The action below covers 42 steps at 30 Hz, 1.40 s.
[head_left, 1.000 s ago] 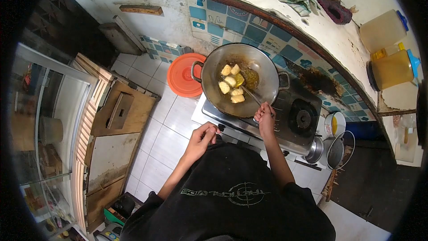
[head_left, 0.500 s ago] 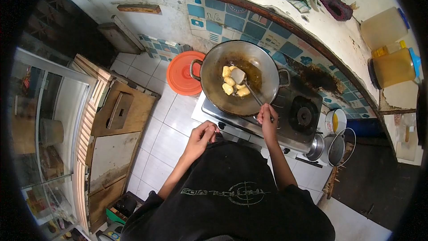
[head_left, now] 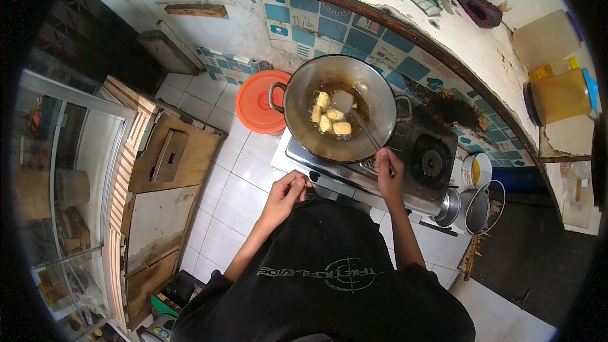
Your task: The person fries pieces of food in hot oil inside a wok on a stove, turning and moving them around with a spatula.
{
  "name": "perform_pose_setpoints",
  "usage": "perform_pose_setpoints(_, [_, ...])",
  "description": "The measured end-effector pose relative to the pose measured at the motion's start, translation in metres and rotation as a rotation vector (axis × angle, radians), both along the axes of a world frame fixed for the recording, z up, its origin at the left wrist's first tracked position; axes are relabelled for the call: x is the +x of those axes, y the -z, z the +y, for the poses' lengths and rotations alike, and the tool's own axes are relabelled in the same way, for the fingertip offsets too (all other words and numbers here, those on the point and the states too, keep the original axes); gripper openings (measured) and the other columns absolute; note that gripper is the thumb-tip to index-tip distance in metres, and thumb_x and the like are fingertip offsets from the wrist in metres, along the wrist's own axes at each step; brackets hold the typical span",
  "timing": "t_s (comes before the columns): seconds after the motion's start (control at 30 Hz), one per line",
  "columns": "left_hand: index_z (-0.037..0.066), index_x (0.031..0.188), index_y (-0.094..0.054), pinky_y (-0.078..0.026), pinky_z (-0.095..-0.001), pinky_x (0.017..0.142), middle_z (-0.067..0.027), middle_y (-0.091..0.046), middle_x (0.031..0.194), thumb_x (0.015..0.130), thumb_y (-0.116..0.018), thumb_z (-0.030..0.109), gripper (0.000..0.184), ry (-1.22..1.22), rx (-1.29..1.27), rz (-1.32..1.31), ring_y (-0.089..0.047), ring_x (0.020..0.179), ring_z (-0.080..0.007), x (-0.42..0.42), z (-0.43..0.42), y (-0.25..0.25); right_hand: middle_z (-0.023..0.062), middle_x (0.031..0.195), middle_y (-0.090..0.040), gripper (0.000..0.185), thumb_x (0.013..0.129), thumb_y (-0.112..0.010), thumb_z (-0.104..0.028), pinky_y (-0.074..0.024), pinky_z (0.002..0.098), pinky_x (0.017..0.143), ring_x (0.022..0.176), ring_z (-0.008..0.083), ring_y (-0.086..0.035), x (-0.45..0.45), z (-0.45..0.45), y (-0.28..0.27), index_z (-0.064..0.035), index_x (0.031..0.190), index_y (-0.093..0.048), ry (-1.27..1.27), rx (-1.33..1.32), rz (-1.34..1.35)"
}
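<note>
A wide metal wok (head_left: 301, 123) sits on the left part of the stove (head_left: 415, 183), with dark oil and several yellow food pieces (head_left: 342, 128) inside. My right hand (head_left: 388, 170) is closed around the handle of a metal spatula (head_left: 364, 128), whose flat blade rests in the oil beside the pieces, toward the wall side. My left hand (head_left: 288, 191) is held in front of the stove's near edge, fingers curled together; whether anything small is inside them is hidden.
An orange lid (head_left: 259, 102) lies left of the wok. Right of the stove stand a small pot (head_left: 448, 209), a white bowl (head_left: 470, 172) and a strainer (head_left: 477, 215). Oil containers (head_left: 560, 98) stand on the ledge. A wooden cabinet (head_left: 158, 215) is at left.
The spatula has shifted among the food pieces, and its blade now lies toward their upper right. The pieces have been rearranged. My right hand has moved slightly right; my left hand stays about still.
</note>
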<state>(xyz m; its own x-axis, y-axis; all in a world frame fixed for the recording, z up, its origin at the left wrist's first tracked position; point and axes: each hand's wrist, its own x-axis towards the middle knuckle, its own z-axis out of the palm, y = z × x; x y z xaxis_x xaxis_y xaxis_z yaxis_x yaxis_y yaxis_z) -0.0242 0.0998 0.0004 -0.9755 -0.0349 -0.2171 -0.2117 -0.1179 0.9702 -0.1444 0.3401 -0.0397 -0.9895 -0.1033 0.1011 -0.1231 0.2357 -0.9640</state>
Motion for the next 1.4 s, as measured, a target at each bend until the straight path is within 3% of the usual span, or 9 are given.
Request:
perform_pose_setpoints(0.13, [0.002,0.092,-0.058,-0.033,-0.0203,0.057,0.0028,-0.047,0.062,0.100,-0.042,0.022,0.027,-0.001,0.001,-0.001,-0.043,0.061,-0.0040,0.000,0.000,-0.001,-0.0031,0.073,-0.050,0.031,0.099,-0.050,-0.028,-0.0356,0.0202,0.058,0.066,0.0049,-0.043,-0.020,0.023,0.034,0.0004,0.090,-0.058,0.123,0.089,0.160])
perform_pose_setpoints(0.33, [0.002,0.091,-0.058,-0.033,-0.0204,0.057,0.0027,-0.047,0.061,0.100,-0.043,0.022,0.027,-0.008,0.002,0.007,-0.042,0.060,-0.0042,-0.001,-0.001,-0.001,-0.0018,0.076,-0.054,0.029,0.098,-0.051,-0.027,-0.0386,0.0203,0.058,0.067,0.0058,-0.046,-0.035,0.034,0.059,0.0006,0.098,-0.059,0.322,0.008,-0.006])
perform_pose_setpoints(0.43, [0.002,0.091,-0.058,-0.034,-0.0205,0.057,0.0025,-0.047,0.062,0.100,-0.042,0.021,0.026,-0.011,0.010,0.004,-0.043,0.060,-0.0044,-0.001,-0.001,-0.001,-0.0025,0.066,-0.046,0.036,0.099,-0.048,-0.030,-0.0362,0.0223,0.051,0.059,0.0053,-0.044,-0.039,0.034,0.059,-0.0028,0.075,-0.050,0.210,-0.227,-0.187])
perform_pose_setpoints(0.63, [0.001,0.091,-0.058,-0.035,-0.0212,0.058,0.0020,-0.048,0.062,0.100,-0.043,0.020,0.026,-0.011,0.004,0.019,-0.045,0.061,-0.0050,0.000,-0.001,-0.003,-0.0022,0.058,-0.039,0.034,0.100,-0.045,-0.033,-0.0261,0.0220,0.043,0.047,0.0065,-0.035,-0.025,0.009,0.061,-0.0096,0.075,-0.045,0.152,-0.534,-0.421])
perform_pose_setpoints(0.97, [0.002,0.091,-0.058,-0.036,-0.0208,0.058,0.0027,-0.048,0.063,0.100,-0.043,0.021,0.026,0.000,0.013,0.024,-0.045,0.061,-0.0048,0.000,0.001,-0.003,-0.0010,0.063,-0.041,0.028,0.098,-0.049,-0.030,-0.0283,0.0248,0.046,0.052,0.0092,-0.037,-0.013,-0.019,0.043,-0.0115,0.078,-0.045,0.096,-0.765,-0.630])
perform_pose_setpoints(1.17, [0.002,0.091,-0.058,-0.036,-0.0205,0.057,0.0028,-0.049,0.064,0.100,-0.043,0.022,0.026,-0.003,0.006,0.018,-0.045,0.061,-0.0046,0.002,0.000,-0.005,-0.0018,0.061,-0.038,0.030,0.098,-0.048,-0.030,-0.0281,0.0238,0.046,0.053,0.0076,-0.036,-0.015,-0.014,0.034,-0.0110,0.076,-0.043,0.024,-0.604,-0.548])
perform_pose_setpoints(1.27, [0.002,0.092,-0.058,-0.036,-0.0205,0.057,0.0028,-0.049,0.064,0.100,-0.043,0.022,0.026,-0.004,0.009,0.011,-0.046,0.061,-0.0046,0.002,0.000,-0.005,-0.0027,0.061,-0.039,0.030,0.099,-0.047,-0.029,-0.0292,0.0216,0.049,0.055,0.0066,-0.037,-0.014,-0.011,0.034,-0.0089,0.076,-0.047,-0.027,-0.389,-0.357])
perform_pose_setpoints(1.4, [0.002,0.092,-0.058,-0.036,-0.0205,0.058,0.0027,-0.049,0.064,0.100,-0.043,0.022,0.027,0.003,-0.002,0.016,-0.046,0.062,-0.0047,0.002,0.000,-0.006,0.0030,0.063,-0.044,0.033,0.099,-0.047,-0.026,-0.0353,0.0255,0.054,0.058,0.0108,-0.044,-0.010,-0.006,0.029,-0.0006,0.079,-0.052,-0.002,0.099,-0.039])
